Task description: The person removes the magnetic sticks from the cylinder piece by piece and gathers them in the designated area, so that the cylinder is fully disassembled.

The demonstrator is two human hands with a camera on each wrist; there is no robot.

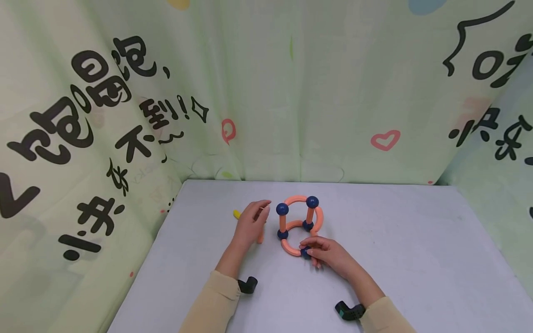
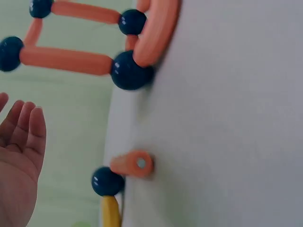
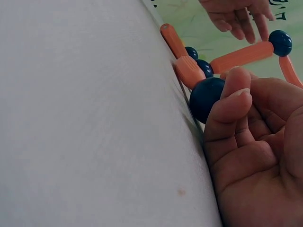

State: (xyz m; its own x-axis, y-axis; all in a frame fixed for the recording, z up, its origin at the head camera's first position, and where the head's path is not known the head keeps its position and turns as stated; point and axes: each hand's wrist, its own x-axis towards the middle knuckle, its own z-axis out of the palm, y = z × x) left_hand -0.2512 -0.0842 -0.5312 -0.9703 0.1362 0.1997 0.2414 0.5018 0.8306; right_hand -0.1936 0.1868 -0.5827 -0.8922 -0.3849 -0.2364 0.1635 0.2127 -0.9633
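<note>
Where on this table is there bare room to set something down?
The widest bare patch of table lies right of the right hand, out to the edge. A smaller one, between the forearms. It's crowded at the orange frame and by the left hand, where a yellow rod lies.

Black Chinese characters stand on the curtain (image 1: 266, 92). Left of the table (image 1: 395, 259), slanting upward, 不 (image 1: 133, 143) and 到 (image 1: 154, 113) can be read, then an exclamation mark (image 1: 182, 107) and a four-pointed star (image 1: 200, 109); the bolder characters farther left of the table are too warped to read surely. Behind the table's far edge, toward its right, is a red heart (image 1: 385, 140) outline. Black lettering (image 1: 512, 138) beyond the table's far right corner is too slanted to make out, and the right wrist view cuts its strokes short.
</note>
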